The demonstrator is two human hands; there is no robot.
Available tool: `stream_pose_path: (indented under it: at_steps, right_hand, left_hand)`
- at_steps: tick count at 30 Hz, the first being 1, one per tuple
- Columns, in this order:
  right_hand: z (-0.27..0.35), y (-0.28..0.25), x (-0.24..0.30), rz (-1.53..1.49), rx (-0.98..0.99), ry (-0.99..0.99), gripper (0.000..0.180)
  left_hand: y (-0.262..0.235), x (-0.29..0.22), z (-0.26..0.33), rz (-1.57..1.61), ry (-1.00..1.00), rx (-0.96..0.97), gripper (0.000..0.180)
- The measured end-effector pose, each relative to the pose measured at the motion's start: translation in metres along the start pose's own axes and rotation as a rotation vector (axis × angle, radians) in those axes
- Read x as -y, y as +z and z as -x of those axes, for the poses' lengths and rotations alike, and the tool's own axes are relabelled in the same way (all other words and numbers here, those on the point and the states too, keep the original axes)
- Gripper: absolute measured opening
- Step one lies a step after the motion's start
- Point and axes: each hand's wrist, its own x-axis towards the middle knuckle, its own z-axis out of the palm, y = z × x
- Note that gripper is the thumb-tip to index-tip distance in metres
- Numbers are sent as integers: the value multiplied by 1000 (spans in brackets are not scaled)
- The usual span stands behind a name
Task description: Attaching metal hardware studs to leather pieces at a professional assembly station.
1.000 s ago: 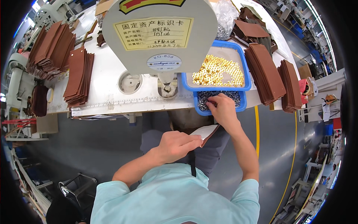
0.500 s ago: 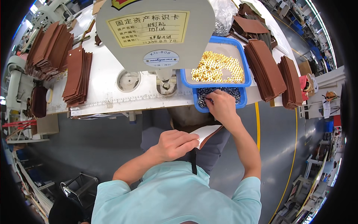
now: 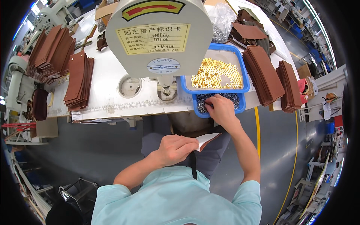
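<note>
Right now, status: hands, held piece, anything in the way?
Left hand gripping brown-and-white piece. Right hand at metal bits in lower blue tray, grip unclear. Machine head hiding part of table.

Here's the white table (image 3: pixel 103 83), and, clocked from the round disc (image 3: pixel 130 86) in its top, brown stacks (image 3: pixel 77 80) sit at nine and ten o'clock — across to three, two overlapping blue trays (image 3: pixel 221 91), further brown piles (image 3: pixel 263 77) beyond — and at two, a clear bag (image 3: pixel 218 15) and a crumpled brown-and-dark heap (image 3: pixel 247 32).
</note>
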Motion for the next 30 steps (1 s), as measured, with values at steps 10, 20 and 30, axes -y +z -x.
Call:
stream_pose_path:
  at_steps: [10, 20, 30]
  right_hand:
    - [3, 2, -5, 60, -49, -46, 8]
    - [68, -43, 47, -1153, 321, 135, 9]
    - [77, -37, 54, -1201, 329, 284, 8]
  left_hand:
    - [-2, 1, -1, -1, -1, -1, 29]
    - [-9, 10, -3, -56, 74, -51, 25]
    - [-4, 4, -5, -64, 41, -58, 26]
